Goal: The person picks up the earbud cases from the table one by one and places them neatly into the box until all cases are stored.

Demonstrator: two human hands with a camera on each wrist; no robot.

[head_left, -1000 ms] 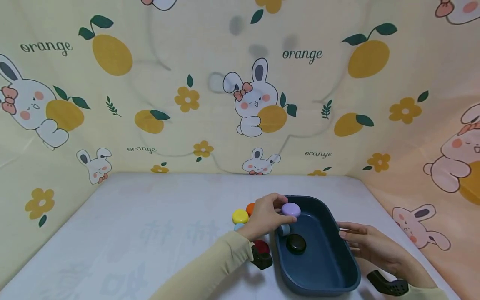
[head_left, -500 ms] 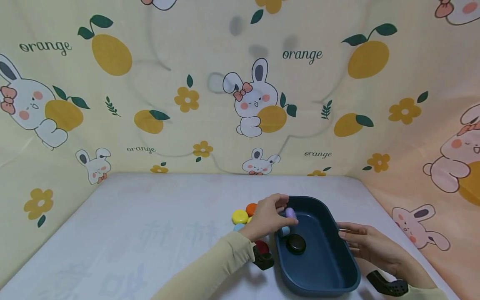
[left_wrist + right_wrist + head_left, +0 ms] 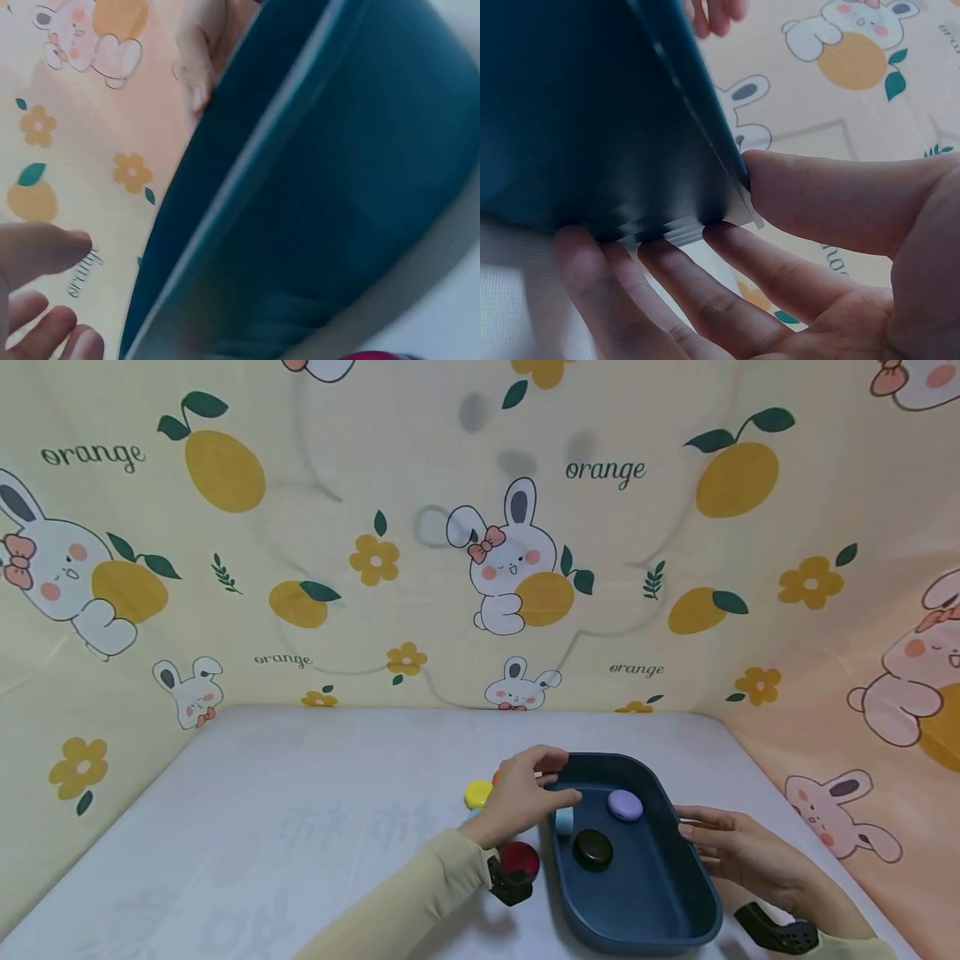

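A dark blue rounded tray (image 3: 645,902) stands on the table. Inside it lie a glossy purple disc (image 3: 625,805), a black disc (image 3: 592,849) and a light blue disc (image 3: 564,822) leaning on edge against the left wall. Over the tray's left rim my left hand (image 3: 521,793) holds nothing, its thumb and fingers spread apart. My right hand (image 3: 750,847) touches the tray's outer right wall with fairly straight fingers (image 3: 697,285), the thumb against the rim. Outside, a dark red disc (image 3: 519,861) sits beside my left wrist.
Left of the tray, partly behind my left hand, are a yellow disc (image 3: 478,794), an orange disc (image 3: 497,777) and a bit of light blue. The white table (image 3: 300,827) meets a patterned cloth backdrop (image 3: 420,610) behind and at the sides.
My left hand has let go of the purple disc, which now lies flat in the tray farther right. That hand has drawn back slightly left; my right hand has stayed put.
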